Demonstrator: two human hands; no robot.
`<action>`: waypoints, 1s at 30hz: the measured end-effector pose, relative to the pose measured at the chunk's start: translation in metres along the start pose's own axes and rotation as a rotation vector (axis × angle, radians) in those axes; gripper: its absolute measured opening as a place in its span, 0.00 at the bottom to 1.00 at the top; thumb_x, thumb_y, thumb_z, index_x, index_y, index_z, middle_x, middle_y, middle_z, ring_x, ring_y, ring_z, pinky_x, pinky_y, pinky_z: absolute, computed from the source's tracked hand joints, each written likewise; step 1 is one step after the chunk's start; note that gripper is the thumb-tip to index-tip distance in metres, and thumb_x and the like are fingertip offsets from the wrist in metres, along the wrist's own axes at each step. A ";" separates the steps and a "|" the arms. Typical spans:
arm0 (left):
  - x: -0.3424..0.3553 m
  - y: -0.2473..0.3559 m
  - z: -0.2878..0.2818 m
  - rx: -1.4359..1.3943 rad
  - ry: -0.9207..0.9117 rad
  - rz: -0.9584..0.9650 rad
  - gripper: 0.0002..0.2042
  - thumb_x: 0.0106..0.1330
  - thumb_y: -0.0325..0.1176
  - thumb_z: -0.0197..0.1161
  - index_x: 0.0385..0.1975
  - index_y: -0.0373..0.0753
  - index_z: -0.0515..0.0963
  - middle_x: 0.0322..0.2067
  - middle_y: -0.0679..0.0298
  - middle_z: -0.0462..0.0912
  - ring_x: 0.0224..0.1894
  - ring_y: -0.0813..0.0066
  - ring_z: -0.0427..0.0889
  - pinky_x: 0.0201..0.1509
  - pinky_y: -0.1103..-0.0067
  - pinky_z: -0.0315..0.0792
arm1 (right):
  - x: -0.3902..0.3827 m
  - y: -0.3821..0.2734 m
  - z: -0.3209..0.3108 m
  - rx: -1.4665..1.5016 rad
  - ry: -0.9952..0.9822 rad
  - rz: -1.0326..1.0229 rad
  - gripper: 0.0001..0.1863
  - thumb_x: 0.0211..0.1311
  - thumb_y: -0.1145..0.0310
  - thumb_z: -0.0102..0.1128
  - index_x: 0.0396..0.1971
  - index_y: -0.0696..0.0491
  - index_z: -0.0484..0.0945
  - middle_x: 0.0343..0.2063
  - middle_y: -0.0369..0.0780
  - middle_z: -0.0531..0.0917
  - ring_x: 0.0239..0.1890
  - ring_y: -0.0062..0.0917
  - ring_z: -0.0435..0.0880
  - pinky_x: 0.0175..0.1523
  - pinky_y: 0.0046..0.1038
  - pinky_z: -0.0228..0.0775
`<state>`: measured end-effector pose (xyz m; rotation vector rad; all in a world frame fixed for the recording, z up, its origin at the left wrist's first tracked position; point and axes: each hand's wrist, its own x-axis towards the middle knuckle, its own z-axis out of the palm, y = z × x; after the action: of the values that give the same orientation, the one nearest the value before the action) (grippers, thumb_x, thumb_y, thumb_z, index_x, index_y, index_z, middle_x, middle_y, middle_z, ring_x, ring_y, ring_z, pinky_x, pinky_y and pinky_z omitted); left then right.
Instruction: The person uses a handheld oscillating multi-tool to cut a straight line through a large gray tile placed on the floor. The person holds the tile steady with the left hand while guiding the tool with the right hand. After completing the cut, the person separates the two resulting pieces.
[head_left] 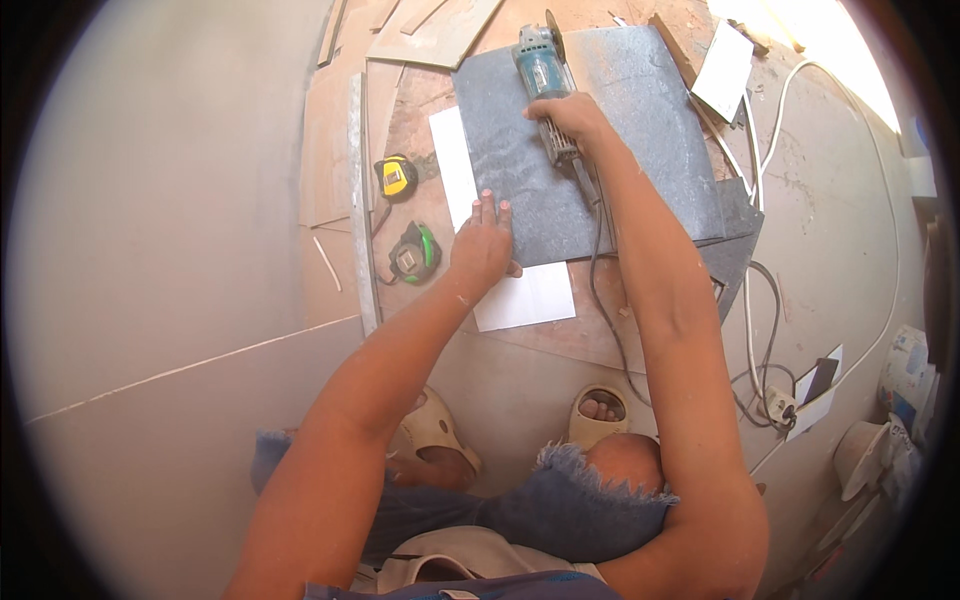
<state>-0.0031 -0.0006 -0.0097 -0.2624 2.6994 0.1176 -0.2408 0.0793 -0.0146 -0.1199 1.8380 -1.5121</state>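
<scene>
Left hand [484, 248] lies flat, fingers extended, grasping nothing; right hand [568, 117] is curled tight. Under both spreads the grey slab [650, 130], upper centre of the frame — left fingers at its left edge. White sheet [530, 298] shows below it. The grinder [541, 70] is in the right hand's grip — over the slab, disc toward the frame's top. Yellow tape [397, 178] and green tape [414, 252] lie left of the left hand.

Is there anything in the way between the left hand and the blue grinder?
Nothing visible is. Between the left hand, at the grey slab's edge, and the grinder, gripped by the right hand, only slab surface shows.
</scene>
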 end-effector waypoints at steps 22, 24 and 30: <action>0.002 -0.001 0.003 0.033 -0.022 -0.006 0.57 0.40 0.50 0.82 0.69 0.30 0.58 0.70 0.32 0.54 0.71 0.42 0.62 0.67 0.65 0.70 | -0.018 0.005 0.000 -0.011 0.026 0.023 0.19 0.45 0.67 0.73 0.32 0.66 0.81 0.26 0.43 0.83 0.21 0.26 0.82 0.23 0.30 0.71; 0.002 -0.001 0.002 0.034 -0.028 -0.010 0.57 0.40 0.50 0.82 0.70 0.30 0.58 0.70 0.32 0.54 0.71 0.42 0.62 0.67 0.65 0.70 | -0.020 0.004 0.000 -0.012 0.027 0.026 0.19 0.45 0.67 0.73 0.32 0.66 0.81 0.26 0.44 0.83 0.21 0.26 0.82 0.23 0.30 0.71; 0.002 0.001 0.001 0.014 -0.020 -0.020 0.57 0.38 0.48 0.83 0.69 0.29 0.59 0.70 0.33 0.55 0.71 0.43 0.63 0.69 0.66 0.68 | -0.025 0.003 -0.002 0.050 -0.010 0.070 0.18 0.46 0.69 0.73 0.34 0.67 0.81 0.26 0.44 0.83 0.20 0.26 0.83 0.22 0.30 0.73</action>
<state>-0.0045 0.0004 -0.0107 -0.2823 2.6760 0.0947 -0.2224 0.0943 -0.0056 -0.0389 1.7770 -1.5045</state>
